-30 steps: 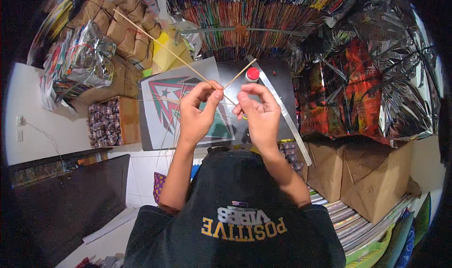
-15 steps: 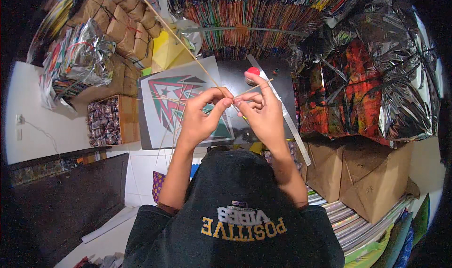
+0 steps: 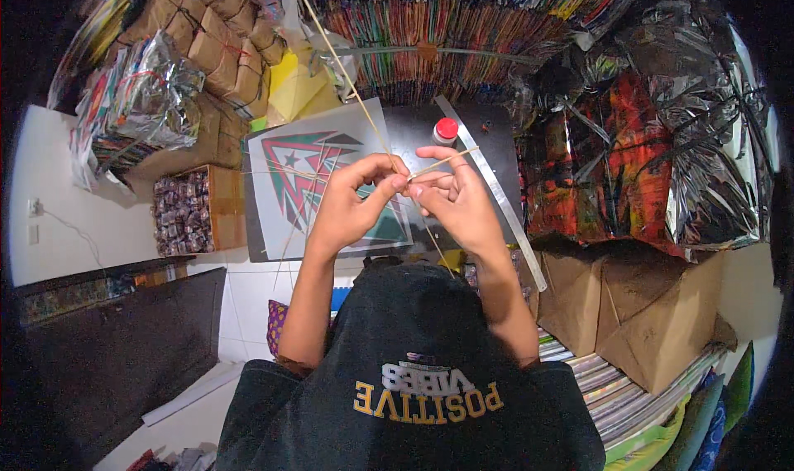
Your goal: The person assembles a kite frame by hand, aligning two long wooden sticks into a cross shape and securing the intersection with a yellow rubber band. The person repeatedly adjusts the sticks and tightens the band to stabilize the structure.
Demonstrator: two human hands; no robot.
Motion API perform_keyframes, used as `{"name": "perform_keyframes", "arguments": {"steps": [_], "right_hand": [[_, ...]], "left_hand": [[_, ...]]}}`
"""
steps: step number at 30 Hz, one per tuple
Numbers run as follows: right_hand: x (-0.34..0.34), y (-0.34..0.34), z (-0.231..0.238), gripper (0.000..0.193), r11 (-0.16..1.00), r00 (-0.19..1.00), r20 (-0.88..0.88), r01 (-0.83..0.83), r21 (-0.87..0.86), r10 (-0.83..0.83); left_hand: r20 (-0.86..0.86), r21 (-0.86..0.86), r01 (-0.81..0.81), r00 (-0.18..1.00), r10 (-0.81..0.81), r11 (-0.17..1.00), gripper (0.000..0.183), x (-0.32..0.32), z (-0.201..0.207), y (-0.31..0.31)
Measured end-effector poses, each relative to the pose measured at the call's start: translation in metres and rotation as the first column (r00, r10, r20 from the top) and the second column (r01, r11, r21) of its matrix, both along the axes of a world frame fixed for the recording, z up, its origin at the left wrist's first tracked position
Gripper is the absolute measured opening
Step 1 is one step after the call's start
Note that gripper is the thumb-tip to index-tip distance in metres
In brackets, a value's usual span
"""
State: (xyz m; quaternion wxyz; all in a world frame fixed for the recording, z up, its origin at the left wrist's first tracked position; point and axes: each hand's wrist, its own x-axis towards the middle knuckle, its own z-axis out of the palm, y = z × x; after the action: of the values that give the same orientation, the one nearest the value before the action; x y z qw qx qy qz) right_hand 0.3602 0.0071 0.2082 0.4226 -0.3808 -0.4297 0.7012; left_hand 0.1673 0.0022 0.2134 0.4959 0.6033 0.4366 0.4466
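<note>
My left hand [image 3: 351,205] pinches a long thin bamboo stick [image 3: 339,64] between thumb and fingertips. The stick slants up toward the far left, and a thin end shows below the hands. Right beside it, my right hand [image 3: 465,215] has its thumb and fingers closed at the same spot, with a short stick [image 3: 447,163] resting across its fingers. The two sticks meet at my fingertips; the joint itself is mostly hidden. Under my left hand lies a translucent sheet [image 3: 273,202] with a red, green and black angular star design, and several thin sticks lie over it.
A red-capped jar [image 3: 446,132] and a long metal ruler [image 3: 506,202] are on the black table [image 3: 413,128]. Stacked folded sheets [image 3: 413,74] stand behind. Plastic-wrapped bundles [image 3: 628,157] and cardboard boxes [image 3: 653,314] flank the right; an open box of small packets [image 3: 223,210] sits left.
The long stick's far end has swung to the right, and its near end now shows below my hands. My right index finger has lowered away from the jar's red cap.
</note>
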Motion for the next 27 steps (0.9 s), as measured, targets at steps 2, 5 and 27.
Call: {"name": "perform_keyframes", "arguments": {"steps": [2,5,27], "right_hand": [[-0.001,0.000,-0.001,0.056,1.000,1.000,-0.009,-0.010,0.009,0.011],[0.001,0.000,-0.003,0.059,0.999,0.999,0.019,-0.040,0.013,0.039],[-0.011,0.000,-0.012,0.031,0.998,0.993,-0.116,0.016,0.054,-0.009]], "left_hand": [[-0.009,-0.011,0.006,1.000,-0.006,1.000,0.013,-0.001,0.002,0.000],[-0.020,-0.052,0.052,0.998,-0.053,0.997,0.013,-0.005,-0.001,0.003],[0.000,-0.099,0.218,0.976,-0.219,0.971,0.024,-0.015,0.011,0.010]]}}
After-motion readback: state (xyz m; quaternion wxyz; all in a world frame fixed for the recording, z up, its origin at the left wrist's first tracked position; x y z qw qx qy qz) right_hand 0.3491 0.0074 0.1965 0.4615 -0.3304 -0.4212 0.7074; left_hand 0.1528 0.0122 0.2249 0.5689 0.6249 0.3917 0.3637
